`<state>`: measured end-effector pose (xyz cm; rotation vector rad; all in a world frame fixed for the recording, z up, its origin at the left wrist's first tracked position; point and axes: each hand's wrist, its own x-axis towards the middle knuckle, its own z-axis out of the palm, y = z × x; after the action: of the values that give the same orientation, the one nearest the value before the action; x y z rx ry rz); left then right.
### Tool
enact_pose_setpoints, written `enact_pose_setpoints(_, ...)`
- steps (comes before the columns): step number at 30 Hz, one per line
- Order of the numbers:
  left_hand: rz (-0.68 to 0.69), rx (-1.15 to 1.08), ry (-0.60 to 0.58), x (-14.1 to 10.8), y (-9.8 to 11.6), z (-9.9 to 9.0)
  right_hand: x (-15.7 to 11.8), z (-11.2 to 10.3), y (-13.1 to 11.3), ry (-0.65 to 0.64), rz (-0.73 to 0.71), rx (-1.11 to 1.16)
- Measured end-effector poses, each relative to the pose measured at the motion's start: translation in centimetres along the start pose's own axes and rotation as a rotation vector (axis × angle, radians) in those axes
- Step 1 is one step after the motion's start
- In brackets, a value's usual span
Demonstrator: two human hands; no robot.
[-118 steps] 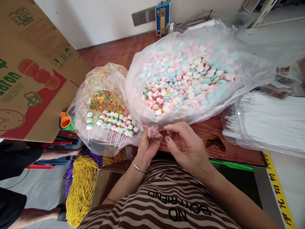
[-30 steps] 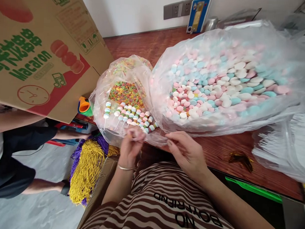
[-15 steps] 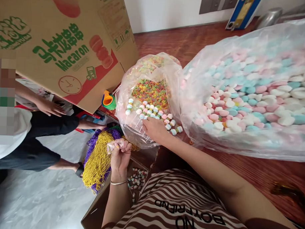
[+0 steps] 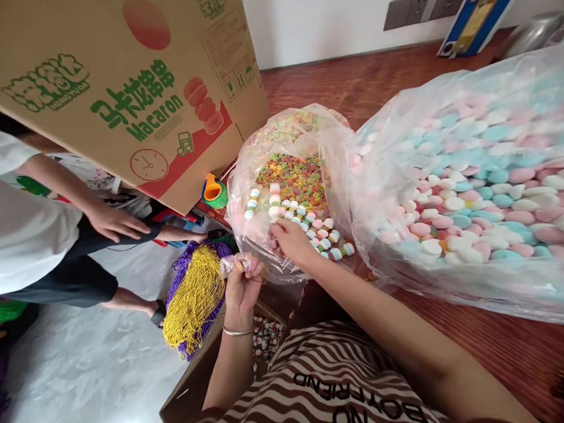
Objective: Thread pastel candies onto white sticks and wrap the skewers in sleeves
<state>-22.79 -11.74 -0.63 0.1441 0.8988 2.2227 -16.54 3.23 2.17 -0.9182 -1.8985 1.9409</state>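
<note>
My right hand (image 4: 290,241), fingers pinched, holds the stick of a candy skewer (image 4: 275,199) strung with pastel marshmallows. More candy skewers (image 4: 325,234) lie in a row beside it, and a single one rests to its left. They lie on the front of a clear plastic bag (image 4: 247,148) of small colourful candy rings (image 4: 290,178). My left hand (image 4: 243,287), lower and to the left, is closed on a small clear plastic wrapper (image 4: 234,265) with pinkish print. The wrapper's contents are hard to make out.
A large bag of marshmallows (image 4: 496,182) fills the right of the table. At left stand a printed cardboard box (image 4: 186,48), a tape dispenser (image 4: 214,192) and hanging bead strings (image 4: 196,295). Below, an open box (image 4: 197,372) holds finished-looking skewers (image 4: 266,339). Another person's hand (image 4: 119,223) is at left.
My right hand has raised one candy skewer out of the row. My left hand keeps the wrapper. The view has shifted, and the other person leans further in at left.
</note>
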Motion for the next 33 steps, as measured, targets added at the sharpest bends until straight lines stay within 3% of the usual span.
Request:
enact_pose_setpoints(2,-0.044,0.018,-0.005,0.3,-0.7,1.0,-4.4,-3.7,0.7,-0.011,-0.092,-0.025)
enact_pose_setpoints(4,-0.095,0.045,-0.011,0.5,-1.8,2.0,-9.1,-7.9,1.7,0.047,-0.357,-0.22)
enact_pose_setpoints(6,-0.144,0.06,-0.015,0.6,-3.1,3.1,-13.5,-11.7,2.7,0.108,-0.485,-0.386)
enact_pose_setpoints(10,-0.245,0.081,-0.041,0.4,-6.0,5.2,-19.9,-16.1,4.3,0.205,-0.602,-0.622)
enact_pose_setpoints(14,-0.322,0.146,-0.05,0.0,-8.0,7.1,-23.1,-17.5,5.0,0.341,-0.609,-0.726)
enact_pose_setpoints(23,-0.308,0.263,-0.151,-1.2,-9.8,10.0,-26.6,-19.2,5.9,0.439,-0.619,-0.863)
enact_pose_setpoints(30,-0.158,0.438,-0.418,-1.2,-9.6,11.5,-28.5,-19.4,5.0,0.55,-0.683,-1.12)
enact_pose_setpoints(33,-0.099,0.513,-0.479,-1.0,-9.4,11.8,-28.8,-19.4,4.8,0.57,-0.694,-1.134)
